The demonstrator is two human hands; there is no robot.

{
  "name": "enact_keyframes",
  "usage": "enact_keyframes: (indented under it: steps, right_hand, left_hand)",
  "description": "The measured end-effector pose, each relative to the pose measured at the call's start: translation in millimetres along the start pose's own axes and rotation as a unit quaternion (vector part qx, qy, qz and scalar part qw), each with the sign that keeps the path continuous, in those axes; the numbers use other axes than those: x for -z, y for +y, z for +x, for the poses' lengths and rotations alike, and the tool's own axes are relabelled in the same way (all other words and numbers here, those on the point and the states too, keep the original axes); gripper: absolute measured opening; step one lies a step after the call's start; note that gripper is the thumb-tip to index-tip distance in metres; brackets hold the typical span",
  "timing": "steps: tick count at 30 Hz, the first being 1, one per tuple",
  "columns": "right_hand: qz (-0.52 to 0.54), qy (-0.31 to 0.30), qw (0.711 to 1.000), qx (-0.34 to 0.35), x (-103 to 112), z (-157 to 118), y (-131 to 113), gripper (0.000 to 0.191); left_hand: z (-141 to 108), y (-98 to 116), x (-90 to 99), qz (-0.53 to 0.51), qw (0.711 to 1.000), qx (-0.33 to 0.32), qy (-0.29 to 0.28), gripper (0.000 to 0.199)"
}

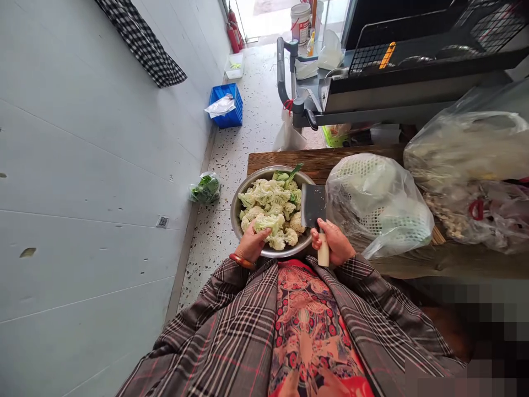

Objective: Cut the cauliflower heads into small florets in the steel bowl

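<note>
A round metal bowl (236, 220) full of cauliflower pieces (268, 193) rests at the left end of the wooden bench. At the bowl's near edge, my left hand (252, 242) grips a cauliflower piece (268, 222) with its thumb on top. My right hand (334, 242) is wrapped round the light wooden handle of a cleaver (314, 205). Its dark, wide blade points away from me and overlaps the bowl's right rim. Some green leaves (291, 175) lie at the far side of the bowl.
Plastic bags, one round a perforated basket (372, 204), cover the wooden bench (285, 159) to the right. A metal cart (372, 94) stands beyond. Along the left wall are a blue crate (235, 110) and bagged greens (205, 188) on the floor.
</note>
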State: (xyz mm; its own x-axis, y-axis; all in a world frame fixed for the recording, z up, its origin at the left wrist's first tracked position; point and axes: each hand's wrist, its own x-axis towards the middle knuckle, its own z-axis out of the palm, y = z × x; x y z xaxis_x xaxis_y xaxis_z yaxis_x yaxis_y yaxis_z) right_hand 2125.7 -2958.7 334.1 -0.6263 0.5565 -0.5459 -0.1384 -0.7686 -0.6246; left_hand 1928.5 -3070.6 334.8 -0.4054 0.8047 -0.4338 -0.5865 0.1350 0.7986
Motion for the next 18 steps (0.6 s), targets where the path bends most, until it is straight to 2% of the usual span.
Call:
enact_keyframes:
  steps: [3, 6, 9, 14, 18]
  right_hand:
    - [-0.018, 0.016, 0.999, 0.031, -1.4, -9.4, -0.9, 0.039]
    - [-0.141, 0.050, 0.980, 0.132, -3.0, -17.7, -1.7, 0.034]
    - [-0.253, 0.061, 0.939, 0.223, -5.8, -24.9, -4.4, 0.031]
    - [-0.356, 0.055, 0.886, 0.291, -10.9, -31.0, -10.3, 0.028]
    - [-0.446, 0.015, 0.795, 0.412, -17.4, -30.7, -18.1, 0.021]
  left_hand:
    - [-0.6, 2.2, 1.0, -0.026, 0.999, 0.023, -0.027, 0.069]
    - [-3.9, 4.2, -0.5, -0.061, 0.995, 0.042, -0.068, 0.065]
    - [-8.2, 5.2, -6.0, -0.087, 0.992, 0.036, -0.088, 0.061]
    - [-11.1, 4.6, -15.3, -0.040, 0.996, 0.011, -0.074, 0.073]
    - [-9.3, 2.8, -20.2, 0.058, 0.998, -0.005, -0.019, 0.075]
